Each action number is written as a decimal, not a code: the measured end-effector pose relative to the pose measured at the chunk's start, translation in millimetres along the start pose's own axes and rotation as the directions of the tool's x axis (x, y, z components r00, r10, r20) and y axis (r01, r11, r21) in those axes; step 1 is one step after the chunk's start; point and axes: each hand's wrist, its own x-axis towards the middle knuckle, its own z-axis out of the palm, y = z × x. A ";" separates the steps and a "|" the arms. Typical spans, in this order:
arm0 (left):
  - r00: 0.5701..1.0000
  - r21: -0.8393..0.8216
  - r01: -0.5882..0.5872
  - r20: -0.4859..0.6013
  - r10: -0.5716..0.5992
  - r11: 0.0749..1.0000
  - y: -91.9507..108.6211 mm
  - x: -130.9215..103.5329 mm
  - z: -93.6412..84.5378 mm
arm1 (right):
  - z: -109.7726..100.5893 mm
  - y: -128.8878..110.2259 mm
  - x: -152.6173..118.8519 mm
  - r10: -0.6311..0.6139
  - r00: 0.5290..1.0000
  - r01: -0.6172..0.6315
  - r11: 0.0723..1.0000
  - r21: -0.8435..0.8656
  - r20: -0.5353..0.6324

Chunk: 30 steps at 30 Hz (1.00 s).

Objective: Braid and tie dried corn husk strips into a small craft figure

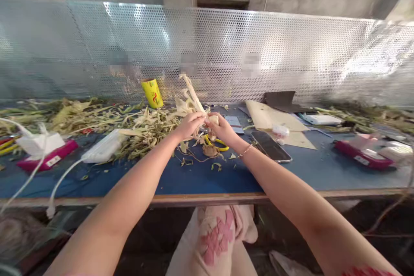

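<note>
Fingers of the left hand (pixel 191 125) and right hand (pixel 223 129) cover the lower end of a pale stalk (pixel 193 95), obscuring where each grips it. Yellow handles (pixel 221 143) near the desk's (pixel 200 179) front edge run out of sight beneath the hands. Blurred figures show faintly through a perforated screen (pixel 291 56) behind the desk's far edge. Lettering on a yellow tube (pixel 152 93) is too small to read. The picture's edge cuts off both upper arms and the desk's left and right ends.

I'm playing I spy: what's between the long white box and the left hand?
The head view shows a heap of dry-looking leaves and stalks between the long white box and the left hand.
</note>
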 end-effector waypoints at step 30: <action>0.713 -0.445 0.443 0.701 -0.005 0.778 39.3 -37.2 33.8 | -30.2 -28.4 -26.4 -0.072 0.487 -0.618 0.676 0.402 0.870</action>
